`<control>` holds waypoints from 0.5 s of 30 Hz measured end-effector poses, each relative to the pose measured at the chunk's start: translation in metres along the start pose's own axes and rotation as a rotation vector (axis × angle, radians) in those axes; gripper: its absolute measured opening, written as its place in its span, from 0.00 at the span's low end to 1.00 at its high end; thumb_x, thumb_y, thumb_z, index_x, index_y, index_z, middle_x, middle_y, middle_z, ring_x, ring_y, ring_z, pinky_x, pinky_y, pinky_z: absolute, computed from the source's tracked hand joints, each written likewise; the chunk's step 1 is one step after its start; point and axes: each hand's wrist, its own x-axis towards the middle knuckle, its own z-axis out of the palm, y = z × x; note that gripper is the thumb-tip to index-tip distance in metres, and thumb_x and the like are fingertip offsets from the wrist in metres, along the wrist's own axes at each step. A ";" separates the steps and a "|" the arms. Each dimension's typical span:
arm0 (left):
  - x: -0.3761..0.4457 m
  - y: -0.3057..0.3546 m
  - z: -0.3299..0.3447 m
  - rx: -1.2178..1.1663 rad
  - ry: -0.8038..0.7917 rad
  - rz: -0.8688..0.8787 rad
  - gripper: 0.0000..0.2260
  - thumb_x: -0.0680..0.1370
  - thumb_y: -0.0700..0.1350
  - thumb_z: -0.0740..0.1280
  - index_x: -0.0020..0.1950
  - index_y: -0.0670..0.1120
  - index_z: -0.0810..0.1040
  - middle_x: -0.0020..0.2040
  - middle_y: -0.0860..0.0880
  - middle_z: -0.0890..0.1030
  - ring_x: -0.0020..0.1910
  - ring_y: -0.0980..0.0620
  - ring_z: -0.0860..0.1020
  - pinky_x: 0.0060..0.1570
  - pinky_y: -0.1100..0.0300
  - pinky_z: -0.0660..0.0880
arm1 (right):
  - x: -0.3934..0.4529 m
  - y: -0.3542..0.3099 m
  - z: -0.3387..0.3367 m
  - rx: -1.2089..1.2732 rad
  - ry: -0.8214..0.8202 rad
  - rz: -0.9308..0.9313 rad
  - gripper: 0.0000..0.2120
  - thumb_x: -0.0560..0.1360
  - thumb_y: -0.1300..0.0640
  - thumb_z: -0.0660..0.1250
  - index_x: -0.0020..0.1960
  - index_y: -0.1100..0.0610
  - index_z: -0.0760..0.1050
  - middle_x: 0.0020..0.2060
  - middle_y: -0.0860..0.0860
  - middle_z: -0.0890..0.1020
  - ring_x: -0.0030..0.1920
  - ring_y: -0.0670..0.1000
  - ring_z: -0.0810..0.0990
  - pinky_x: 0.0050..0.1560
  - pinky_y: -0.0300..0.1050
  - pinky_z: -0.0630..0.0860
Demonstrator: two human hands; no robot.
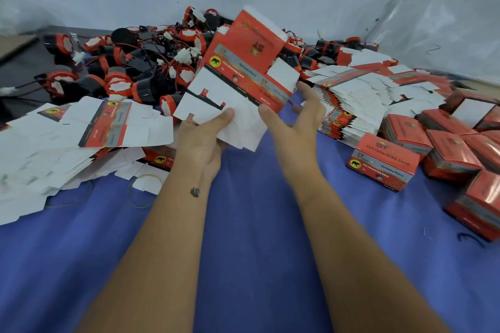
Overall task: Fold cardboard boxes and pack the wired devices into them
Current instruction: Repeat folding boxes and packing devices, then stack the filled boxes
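I hold a flat, unfolded red-and-white cardboard box [243, 70] up over the middle of the table. My left hand [203, 138] pinches its lower white flap, thumb on top. My right hand [292, 119] grips the box's lower right edge, thumb on the printed face and fingers spread behind. Behind the box lies a heap of black-and-orange wired devices [130, 67] with white connectors.
A loose pile of flat boxes [67, 143] spreads at the left and a tidier stack of flat boxes [362, 94] lies at the right. Several folded red boxes [384, 162] stand at the far right. Blue cloth [243, 224] covers the table; a rubber band [146, 192] lies near my left forearm.
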 end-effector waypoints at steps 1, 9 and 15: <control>0.000 -0.001 0.000 0.025 -0.014 0.005 0.13 0.73 0.31 0.72 0.55 0.44 0.81 0.49 0.45 0.86 0.48 0.47 0.85 0.43 0.53 0.83 | 0.004 -0.001 -0.002 0.073 -0.004 0.099 0.26 0.73 0.55 0.73 0.67 0.47 0.66 0.62 0.48 0.72 0.60 0.45 0.75 0.57 0.41 0.74; 0.003 -0.008 0.004 0.256 0.015 -0.034 0.09 0.82 0.44 0.65 0.44 0.44 0.80 0.33 0.51 0.85 0.33 0.54 0.84 0.31 0.59 0.79 | 0.021 0.012 -0.021 0.190 0.171 0.319 0.13 0.79 0.57 0.67 0.37 0.59 0.72 0.30 0.54 0.70 0.32 0.51 0.66 0.33 0.43 0.64; -0.001 -0.007 0.002 0.329 0.069 0.113 0.06 0.79 0.38 0.68 0.44 0.47 0.81 0.41 0.47 0.84 0.42 0.48 0.83 0.42 0.53 0.83 | 0.022 0.011 -0.019 0.448 0.336 0.353 0.12 0.83 0.55 0.61 0.41 0.56 0.71 0.35 0.53 0.75 0.32 0.48 0.78 0.35 0.40 0.74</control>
